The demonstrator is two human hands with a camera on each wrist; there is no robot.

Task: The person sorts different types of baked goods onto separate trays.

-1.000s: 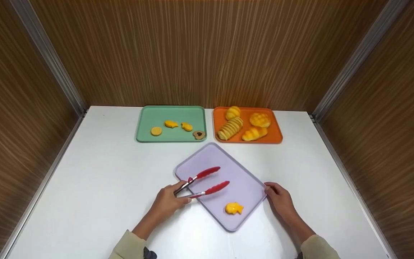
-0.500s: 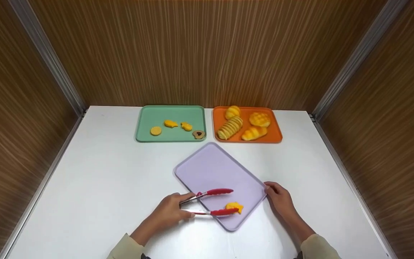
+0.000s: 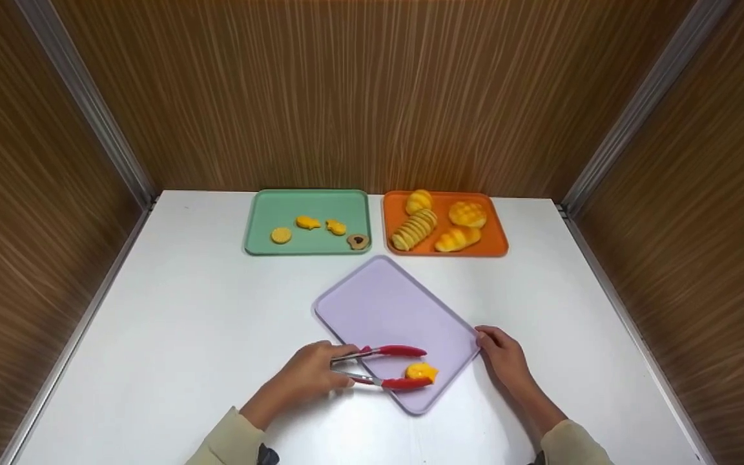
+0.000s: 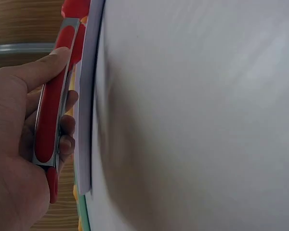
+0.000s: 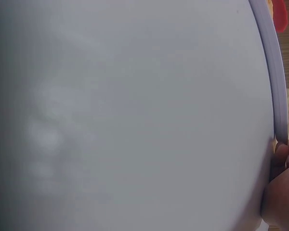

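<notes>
My left hand (image 3: 314, 373) grips red-and-silver tongs (image 3: 401, 351) by their handles; the left wrist view shows the thumb along the red grip (image 4: 50, 115) and the fingers curled behind it. Spread apart, the red tips lie on either side of a yellow fish-shaped cracker (image 3: 421, 371), the nearer tip overlapping its lower edge. This cracker rests near the front corner of a lilac tray (image 3: 385, 297) that is turned diagonally. At the tray's right corner, my right hand (image 3: 506, 361) pinches the rim between thumb and fingers, partly cut off in the right wrist view.
Behind stands a green tray (image 3: 281, 203) with two fish-shaped crackers (image 3: 308, 222), a round biscuit (image 3: 281, 235) and a brown cookie (image 3: 358, 241). Right of it, an orange tray (image 3: 444, 201) bears several bread rolls (image 3: 414, 230). Wood-grain walls (image 3: 359, 97) enclose the white table (image 3: 204, 290).
My left hand has brought the tongs toward me and rightward, from over the tray's middle to around the fish cracker, and their tips have drawn closer together. The right hand keeps its place.
</notes>
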